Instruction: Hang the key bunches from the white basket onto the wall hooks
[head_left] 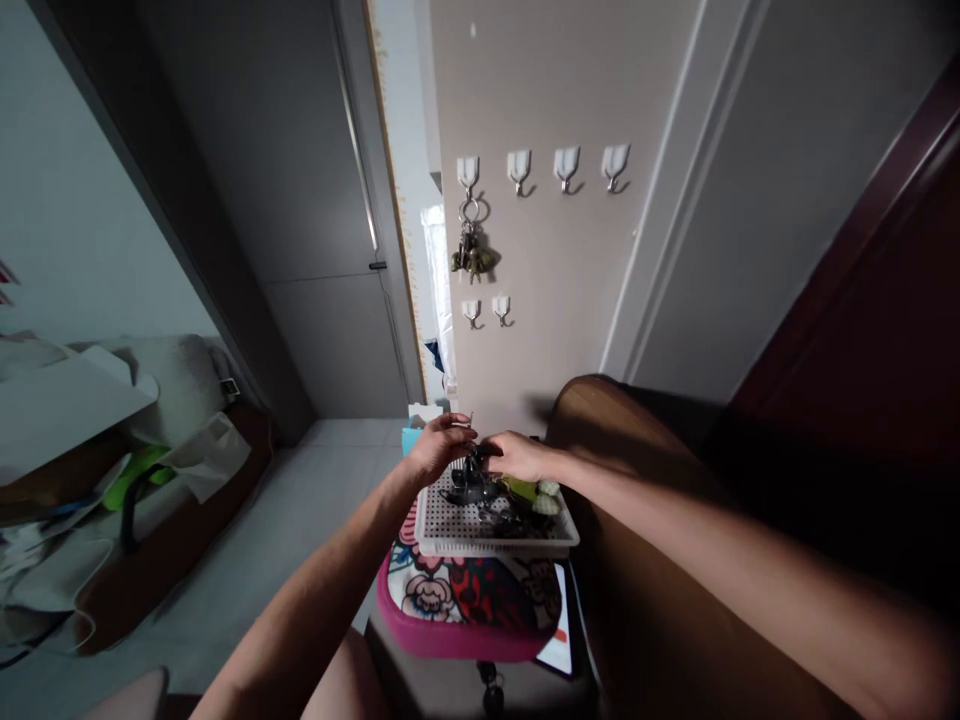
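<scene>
Over the back part of a white perforated basket (442, 535), my two hands are close together. My left hand (439, 447) is closed in a pinch on what looks like a bunch of keys (472, 462), dark with a bit of metal at the fingertips. From the right, my right hand (517, 456) reaches to the same bunch, its fingers bent round the dark part and partly hidden. Beneath them the basket holds more dark keys or fobs (506, 520), a yellow-green item (519, 490) and a pale green shell-like piece (547, 500).
White hooks (566, 168) line the wall; a bunch of keys (471, 250) hangs from the leftmost. The basket rests on a pink-edged patterned case (480, 645). At right stands a brown curved surface (600, 430), at left a cluttered bench (150, 500); a grey door (300, 200) is behind.
</scene>
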